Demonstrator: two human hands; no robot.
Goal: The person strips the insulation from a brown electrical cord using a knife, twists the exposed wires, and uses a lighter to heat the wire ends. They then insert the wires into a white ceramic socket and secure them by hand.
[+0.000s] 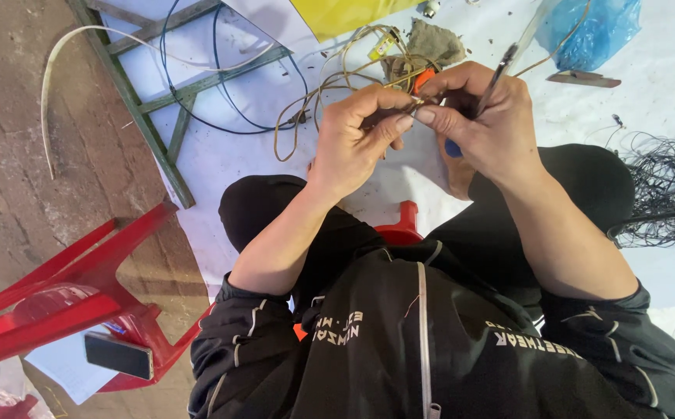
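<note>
My left hand [360, 136] pinches the end of a thin tan wire [329, 81] between thumb and fingers. My right hand [481, 116] meets it fingertip to fingertip, gripping the same wire end and also holding a slim tool with a blue handle [453, 147] and a metal shaft that sticks up past the knuckles. The tan wire loops away over the white sheet [221, 155] toward a grey lump and an orange part [424, 77]. Both hands hover above my knees in black trousers.
A red plastic stool [81, 295] lies tipped at the left with a dark phone [118, 355] on it. A green metal frame [147, 116] and dark blue cable [221, 109] lie on the sheet. A blue bag [585, 27], yellow sheet [345, 14] and tangled black wires [663, 186] lie around.
</note>
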